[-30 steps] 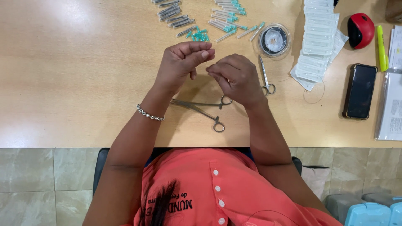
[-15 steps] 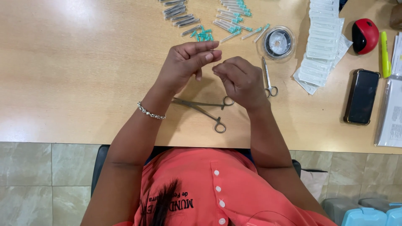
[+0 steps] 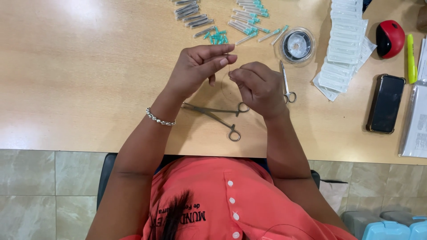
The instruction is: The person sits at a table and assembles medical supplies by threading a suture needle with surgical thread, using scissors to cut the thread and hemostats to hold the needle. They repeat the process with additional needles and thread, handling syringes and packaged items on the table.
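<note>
My left hand (image 3: 195, 69) and my right hand (image 3: 258, 86) meet above the wooden table (image 3: 89, 80), fingertips nearly touching. Between them I pinch a thin needle with a fine thread (image 3: 228, 71) that loops down faintly over the tabletop. Metal forceps (image 3: 218, 116) lie open on the table just below my hands. Small scissors (image 3: 287, 84) rest right beside my right hand. A bracelet sits on my left wrist.
Capped needles with teal hubs (image 3: 242, 26) lie in rows at the table's far edge. A round spool of thread (image 3: 297, 45), a stack of white packets (image 3: 344, 49), a red object (image 3: 390, 39), a yellow marker (image 3: 410, 58) and a black phone (image 3: 386, 103) lie to the right.
Both hands stayed pinched together, my right fingers moving slightly closer to the left fingertips. The view shifted a little; the forceps and scissors did not move.
</note>
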